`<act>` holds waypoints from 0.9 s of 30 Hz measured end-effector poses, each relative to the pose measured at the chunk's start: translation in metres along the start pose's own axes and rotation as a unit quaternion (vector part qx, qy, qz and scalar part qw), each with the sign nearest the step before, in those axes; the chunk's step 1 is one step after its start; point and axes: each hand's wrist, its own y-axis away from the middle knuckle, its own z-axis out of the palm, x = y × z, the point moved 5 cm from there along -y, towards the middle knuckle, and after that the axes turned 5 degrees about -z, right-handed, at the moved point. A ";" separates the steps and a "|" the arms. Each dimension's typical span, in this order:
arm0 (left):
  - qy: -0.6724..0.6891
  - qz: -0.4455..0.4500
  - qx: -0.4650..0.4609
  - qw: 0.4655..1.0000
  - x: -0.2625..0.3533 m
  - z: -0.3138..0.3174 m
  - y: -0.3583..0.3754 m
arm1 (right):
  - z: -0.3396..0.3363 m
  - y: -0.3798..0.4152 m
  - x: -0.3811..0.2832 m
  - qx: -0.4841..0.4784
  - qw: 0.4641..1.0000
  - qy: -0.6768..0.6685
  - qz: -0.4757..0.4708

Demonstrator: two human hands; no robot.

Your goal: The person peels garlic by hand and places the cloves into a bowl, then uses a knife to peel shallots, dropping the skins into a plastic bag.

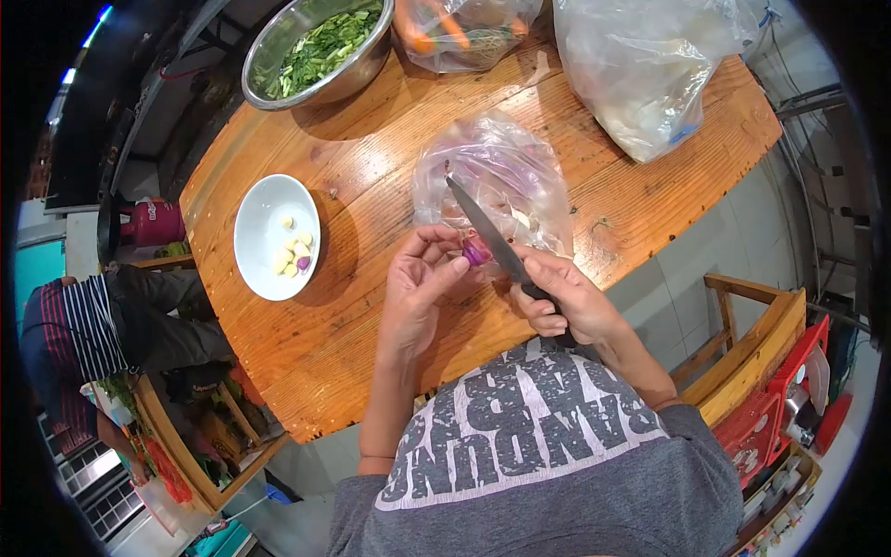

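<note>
Between the thumb and fingers of my left hand [419, 288] is a small purple shallot [476, 251]. My right hand [568, 295] is wrapped round the black handle of a kitchen knife [489, 234], its blade slanting up and to the left, close beside the shallot. Under and beyond the blade lies a clear plastic bag [520, 162] with purplish contents, probably more shallots. To the left stands a white bowl [252, 223] holding several peeled garlic cloves [295, 249] and a purple piece [303, 264].
A metal bowl of chopped greens [325, 56] stands at the back left of the wooden table [371, 167]. Beside it are a bag of carrots [455, 32] and a large plastic bag [650, 74]. A person [93, 325] bends over at the left. A wooden chair [756, 353] is at the right.
</note>
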 end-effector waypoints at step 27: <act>-0.039 0.014 -0.024 0.999 -0.005 -0.010 -0.003 | 0.001 0.001 0.003 0.017 0.994 -0.103 0.025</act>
